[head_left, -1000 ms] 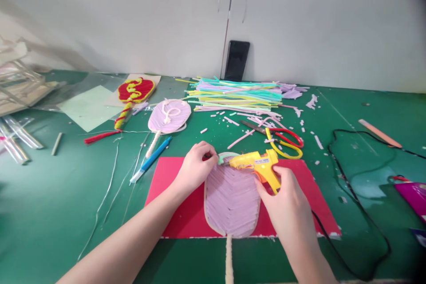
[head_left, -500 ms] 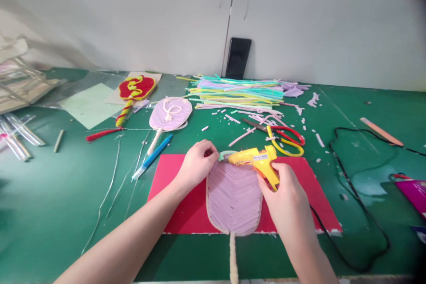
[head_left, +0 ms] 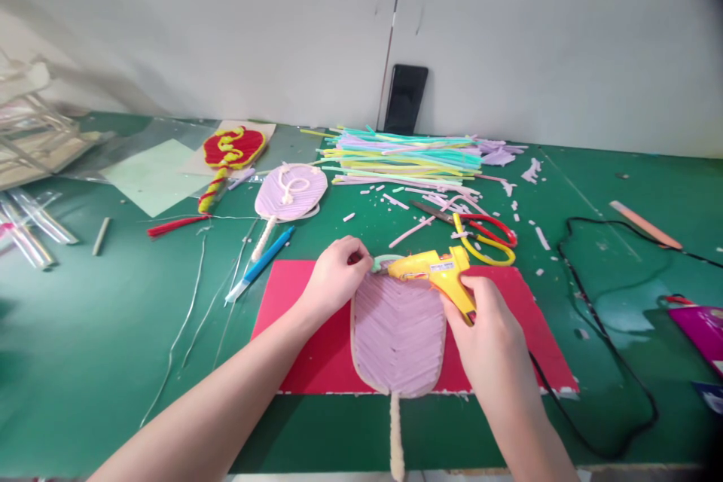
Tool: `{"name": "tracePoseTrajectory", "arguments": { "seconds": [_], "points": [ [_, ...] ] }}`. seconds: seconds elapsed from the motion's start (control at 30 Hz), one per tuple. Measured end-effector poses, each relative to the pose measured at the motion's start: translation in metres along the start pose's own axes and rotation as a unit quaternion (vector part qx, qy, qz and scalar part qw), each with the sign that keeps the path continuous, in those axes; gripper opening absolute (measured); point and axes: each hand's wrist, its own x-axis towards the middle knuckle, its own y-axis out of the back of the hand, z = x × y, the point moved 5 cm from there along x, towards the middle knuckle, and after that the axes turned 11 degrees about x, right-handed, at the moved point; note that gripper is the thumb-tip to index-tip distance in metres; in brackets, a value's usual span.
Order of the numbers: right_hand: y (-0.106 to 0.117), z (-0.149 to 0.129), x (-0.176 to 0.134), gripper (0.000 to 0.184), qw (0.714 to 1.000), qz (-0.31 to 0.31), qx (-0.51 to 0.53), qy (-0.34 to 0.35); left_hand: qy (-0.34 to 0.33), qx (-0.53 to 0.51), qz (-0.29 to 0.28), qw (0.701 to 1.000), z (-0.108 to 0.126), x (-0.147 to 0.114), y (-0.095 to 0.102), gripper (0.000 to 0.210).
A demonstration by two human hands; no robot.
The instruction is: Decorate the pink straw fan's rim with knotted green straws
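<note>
A lilac fan (head_left: 398, 335) with a cream edge and a cream wrapped handle lies on a red board (head_left: 508, 339). My right hand (head_left: 490, 327) is wrapped round the grip of a yellow hot glue gun (head_left: 432, 269), whose nozzle points left at the fan's top edge. My left hand (head_left: 340, 271) is pinched at the fan's upper left. From its fingertips a mint-green pipe cleaner (head_left: 385, 260) curves along the top edge, close to the nozzle. The far part of that strip is hidden behind the gun.
Behind the board lie scissors (head_left: 486, 237), lilac scraps and a pile of pastel pipe cleaners (head_left: 407, 158). A second lilac fan (head_left: 291, 192), a blue pen-like tool (head_left: 260, 265) and a red-yellow fan (head_left: 234, 148) are left. A black cord (head_left: 599, 316) loops right; a phone (head_left: 405, 99) leans on the wall.
Hands, glue gun and fan keep nearly the same places. The whole view has shifted only very slightly.
</note>
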Motion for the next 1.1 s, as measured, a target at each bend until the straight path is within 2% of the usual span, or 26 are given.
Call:
{"name": "tracePoseTrajectory", "arguments": {
  "seconds": [0.57,0.83,1.1],
  "points": [
    [0.0034,0.0016,0.0012,0.025,1.000,-0.001,0.002,-0.011,-0.004,0.005,0.002,1.000,-0.0009,-0.0006,-0.0010,0.011],
    [0.0002,0.0065,-0.0026,0.043,0.995,0.017,-0.071,-0.071,-0.001,0.005,0.001,1.000,0.0006,-0.0007,0.0001,0.010],
    [-0.0014,0.0023,0.0008,0.036,0.995,0.001,-0.067,-0.073,-0.004,0.003,0.002,1.000,-0.0006,-0.0006,-0.0003,0.010]
  ]
}}
